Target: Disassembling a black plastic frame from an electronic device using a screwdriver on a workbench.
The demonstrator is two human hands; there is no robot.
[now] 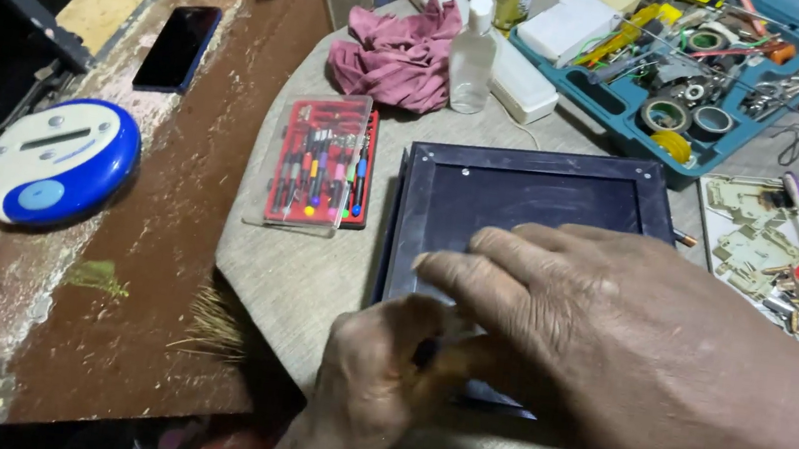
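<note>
Roughly left to right: blue-and-white round device (59,161), black phone (177,47), red screwdriver set (319,159) on the desk (284,272). Left hand (377,377) curled shut on a dark tool handle (424,352) at the dark tablet's (522,203) near edge. Right hand (607,338) flat, fingers loosely spread, pressing on the tablet. Tablet lies flat mid-desk, long axis left-right. Teal toolbox (634,106) behind.

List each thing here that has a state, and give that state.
Tablet: flat on the table, screen dark.
Left hand: closed around a dark tool at the tablet's near edge.
Right hand: flat on the tablet.
Screwdriver case: lid open.
Toolbox: open, full.
Bottle: upright, capped.
Phone: screen off.
Cloth: crumpled.
</note>
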